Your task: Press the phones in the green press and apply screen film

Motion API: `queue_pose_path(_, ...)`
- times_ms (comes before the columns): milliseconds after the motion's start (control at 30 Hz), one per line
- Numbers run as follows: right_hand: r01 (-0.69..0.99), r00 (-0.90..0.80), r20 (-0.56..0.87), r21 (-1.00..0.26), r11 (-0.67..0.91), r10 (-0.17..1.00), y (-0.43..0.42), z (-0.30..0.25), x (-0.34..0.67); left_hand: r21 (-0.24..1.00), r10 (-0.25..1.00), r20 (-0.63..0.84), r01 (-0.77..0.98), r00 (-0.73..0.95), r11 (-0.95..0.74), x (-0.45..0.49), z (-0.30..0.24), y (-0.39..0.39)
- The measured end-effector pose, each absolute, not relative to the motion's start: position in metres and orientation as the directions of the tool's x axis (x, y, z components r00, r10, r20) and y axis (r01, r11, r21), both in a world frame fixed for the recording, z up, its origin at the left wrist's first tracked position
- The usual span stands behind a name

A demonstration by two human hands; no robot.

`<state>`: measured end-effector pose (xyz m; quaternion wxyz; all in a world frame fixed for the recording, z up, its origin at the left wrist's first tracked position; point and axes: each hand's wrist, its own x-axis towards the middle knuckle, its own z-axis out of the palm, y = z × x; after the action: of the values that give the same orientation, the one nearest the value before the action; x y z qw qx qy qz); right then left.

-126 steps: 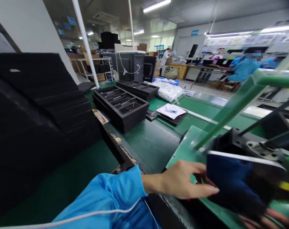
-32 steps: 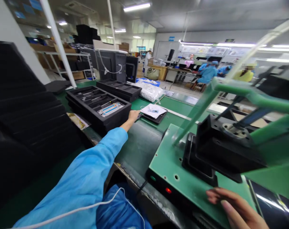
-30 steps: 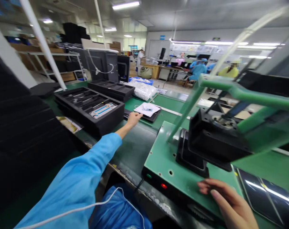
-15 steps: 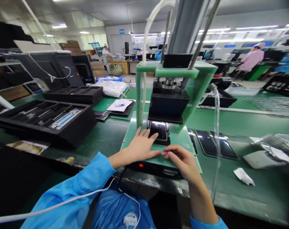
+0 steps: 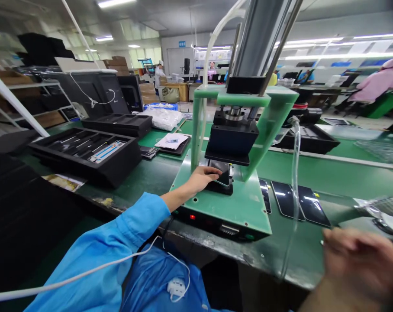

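A green press fixture stands on the bench with a black press head above a black nest. In the nest lies a dark phone. My left hand reaches in from the left, fingers closed on the phone's near edge under the press head. My right hand is at the lower right, close to the camera and smeared by motion; its fingers cannot be read. Two more dark phones lie flat on the mat right of the fixture.
Black foam trays with slotted parts sit at the left, one more tray behind. A paper on a black pad lies behind the fixture. A clear hose hangs at the right. Other people work far behind.
My right hand has left the fixture's front edge and swung out to the lower right. My left hand has slid forward from the green plate onto the phone in the nest.
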<state>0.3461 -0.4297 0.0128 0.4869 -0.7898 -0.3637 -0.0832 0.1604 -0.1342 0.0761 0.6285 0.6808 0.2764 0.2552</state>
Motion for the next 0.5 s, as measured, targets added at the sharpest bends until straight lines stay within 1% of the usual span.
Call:
queue_pose_path(33,0.620,0.778,0.483,-0.695,-0.364,0.402,-0.423,0.007,0.359,0.998,0.700,0.010,0.032,0.714,-0.046,0.155,0.079,-0.136)
queue_pose_path(67,0.585,0.810,0.430,-0.640,-0.499,0.398,-0.412,0.002,0.369,0.999,0.698,0.018,0.010,0.716,-0.037,0.147,0.083,-0.138)
queue_pose_path(100,0.578,0.814,0.384,-0.600,-0.552,0.435,-0.400,-0.002,0.377,1.000,0.693,0.026,-0.008,0.721,-0.029,0.138,0.086,-0.140)
queue_pose_path(167,0.550,0.835,0.328,-0.511,-0.660,0.442,-0.376,-0.009,0.386,0.999,0.677,0.027,-0.035,0.736,-0.001,0.116,0.091,-0.144)
queue_pose_path(300,0.565,0.825,0.246,-0.318,-0.761,0.509,-0.354,-0.013,0.397,0.995,0.665,-0.024,-0.045,0.746,0.086,0.066,0.092,-0.153)
queue_pose_path(400,0.604,0.796,0.177,-0.174,-0.778,0.579,-0.347,-0.012,0.400,0.997,0.680,-0.044,-0.015,0.732,0.081,0.029,0.089,-0.158)
queue_pose_path(500,0.568,0.814,0.178,-0.055,-0.821,0.552,-0.342,-0.015,0.398,0.999,0.700,-0.048,0.019,0.713,0.050,-0.001,0.084,-0.161)
